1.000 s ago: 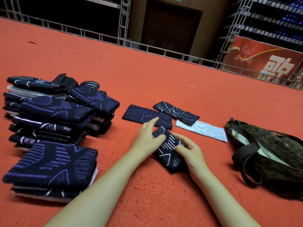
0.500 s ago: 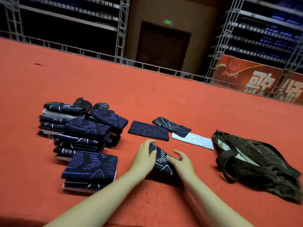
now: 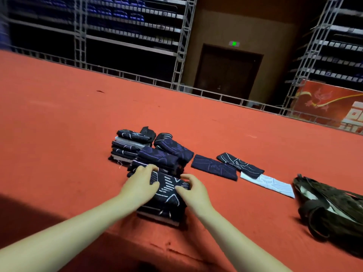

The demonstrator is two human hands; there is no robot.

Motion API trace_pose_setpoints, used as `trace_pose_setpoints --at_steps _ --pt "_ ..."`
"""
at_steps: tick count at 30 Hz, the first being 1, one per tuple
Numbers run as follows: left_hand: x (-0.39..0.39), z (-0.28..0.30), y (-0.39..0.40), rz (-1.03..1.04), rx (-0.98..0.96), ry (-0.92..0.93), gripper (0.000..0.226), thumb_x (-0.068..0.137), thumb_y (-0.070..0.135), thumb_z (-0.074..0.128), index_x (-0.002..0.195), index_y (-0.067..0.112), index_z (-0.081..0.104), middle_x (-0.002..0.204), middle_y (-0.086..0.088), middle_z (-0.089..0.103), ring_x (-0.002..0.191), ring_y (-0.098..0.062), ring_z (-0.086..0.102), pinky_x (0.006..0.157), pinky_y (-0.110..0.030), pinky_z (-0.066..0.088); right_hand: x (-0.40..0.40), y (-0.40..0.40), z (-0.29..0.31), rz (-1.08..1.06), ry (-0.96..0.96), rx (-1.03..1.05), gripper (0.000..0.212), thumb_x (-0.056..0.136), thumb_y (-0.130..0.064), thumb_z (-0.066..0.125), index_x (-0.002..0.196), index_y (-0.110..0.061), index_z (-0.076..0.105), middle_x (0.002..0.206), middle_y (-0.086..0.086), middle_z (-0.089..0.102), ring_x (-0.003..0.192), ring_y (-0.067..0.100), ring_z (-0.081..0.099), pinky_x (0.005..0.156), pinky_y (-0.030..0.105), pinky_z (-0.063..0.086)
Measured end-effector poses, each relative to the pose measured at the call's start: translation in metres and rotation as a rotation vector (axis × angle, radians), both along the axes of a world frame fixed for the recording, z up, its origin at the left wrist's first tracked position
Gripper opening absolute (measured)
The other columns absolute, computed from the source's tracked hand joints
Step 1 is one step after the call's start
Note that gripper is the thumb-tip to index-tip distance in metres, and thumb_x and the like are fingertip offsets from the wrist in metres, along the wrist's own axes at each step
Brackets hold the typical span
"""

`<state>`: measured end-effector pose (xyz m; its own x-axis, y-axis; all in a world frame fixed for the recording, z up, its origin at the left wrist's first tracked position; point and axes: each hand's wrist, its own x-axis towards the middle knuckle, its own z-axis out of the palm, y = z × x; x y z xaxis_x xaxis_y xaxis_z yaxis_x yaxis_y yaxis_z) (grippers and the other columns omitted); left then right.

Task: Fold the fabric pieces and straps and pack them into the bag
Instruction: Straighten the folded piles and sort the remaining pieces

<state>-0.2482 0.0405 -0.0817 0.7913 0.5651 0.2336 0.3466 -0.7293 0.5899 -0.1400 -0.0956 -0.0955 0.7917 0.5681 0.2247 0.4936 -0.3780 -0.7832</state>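
Note:
A folded dark fabric piece with white lines [image 3: 169, 190] lies on top of the near stack [image 3: 157, 216]. My left hand [image 3: 140, 186] grips its left edge and my right hand [image 3: 191, 191] grips its right edge, fingers curled over it. Behind stand taller stacks of folded dark fabric [image 3: 145, 152]. To the right lie a flat dark blue piece [image 3: 214, 167], a dark piece with white lines [image 3: 240, 164] and a white piece [image 3: 269, 184]. The dark olive bag [image 3: 334, 209] lies open at the far right.
Everything rests on a red carpeted floor [image 3: 78, 134]. A metal rail [image 3: 137, 77] and shelving frames run along the far edge, with a dark door behind. A red banner [image 3: 330, 107] hangs at the back right.
Both hands carried the folded white-lined piece leftward from the floor and set it on the near stack. The view tilted up and shifted.

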Motion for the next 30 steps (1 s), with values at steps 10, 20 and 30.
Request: trace_pose_setpoints --at_steps 10,20,30 --pt "0.033 0.016 -0.057 -0.214 0.351 -0.254 0.041 0.083 0.020 0.054 0.123 0.021 0.057 0.122 -0.002 0.049 0.116 -0.023 0.044 0.094 -0.039 0.043 0.054 -0.056 -0.016 -0.226 -0.081 -0.021 0.030 0.096 -0.023 0.050 0.122 -0.013 0.059 0.115 0.005 0.058 0.109 0.019 0.056 0.093 0.027 0.039" --pt "0.177 -0.041 -0.166 -0.306 -0.087 -0.016 0.036 0.088 0.020 0.048 0.124 0.023 0.055 0.123 -0.006 0.051 0.120 -0.025 0.041 0.100 -0.031 0.036 0.150 -0.178 -0.039 -0.546 0.127 0.064 0.027 0.092 -0.019 0.050 0.115 -0.013 0.062 0.107 0.005 0.063 0.098 0.025 0.060 0.087 0.041 0.051" --pt "0.243 -0.071 -0.165 -0.134 0.099 0.068 0.028 0.089 0.035 0.050 0.115 0.028 0.058 0.119 -0.001 0.050 0.117 -0.022 0.043 0.084 -0.034 0.043 0.263 -0.189 -0.059 -0.590 -0.245 -0.325 0.040 0.088 -0.030 0.058 0.126 -0.018 0.056 0.124 0.013 0.053 0.122 0.031 0.045 0.103 0.043 0.036"
